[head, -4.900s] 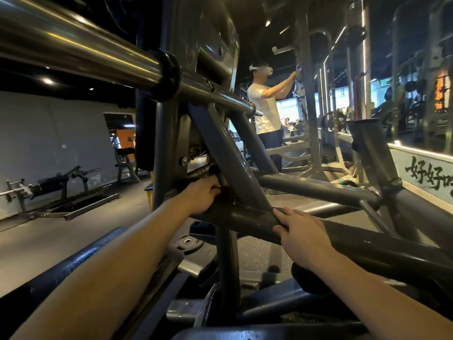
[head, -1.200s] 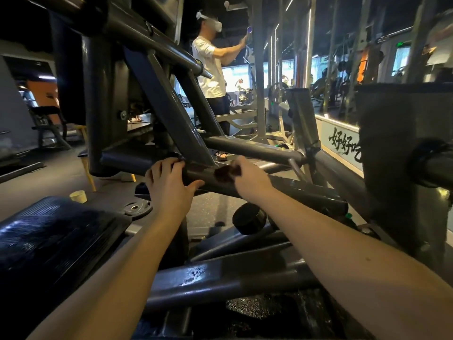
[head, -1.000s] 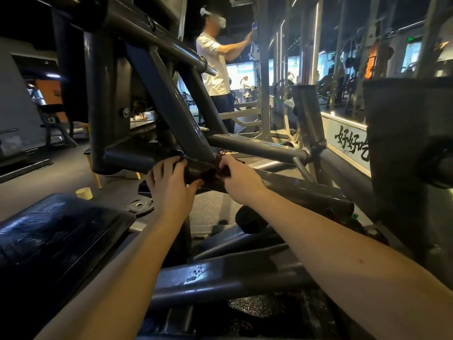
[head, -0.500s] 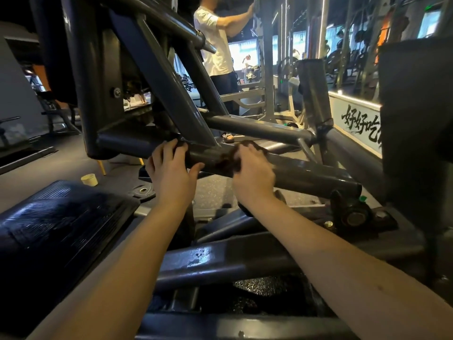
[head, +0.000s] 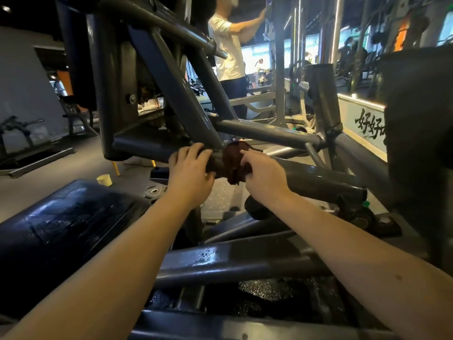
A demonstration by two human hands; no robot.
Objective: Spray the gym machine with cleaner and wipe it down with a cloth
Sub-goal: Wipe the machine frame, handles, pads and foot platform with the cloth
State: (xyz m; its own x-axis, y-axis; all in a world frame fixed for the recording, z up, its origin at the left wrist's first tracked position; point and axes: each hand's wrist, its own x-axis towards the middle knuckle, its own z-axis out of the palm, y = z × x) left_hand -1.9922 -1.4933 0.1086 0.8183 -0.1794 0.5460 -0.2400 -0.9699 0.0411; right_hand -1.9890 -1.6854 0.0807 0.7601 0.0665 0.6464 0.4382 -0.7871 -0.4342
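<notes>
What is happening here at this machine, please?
A person is wiping down a gym machine. The right hand holds a dark brown cloth bunched against the thick grey frame tube, just at the joint where a slanted bar meets it. The left hand grips the same tube right beside the cloth. No spray bottle is in view. Behind the machine, another person in a white shirt stands reaching up at other equipment.
</notes>
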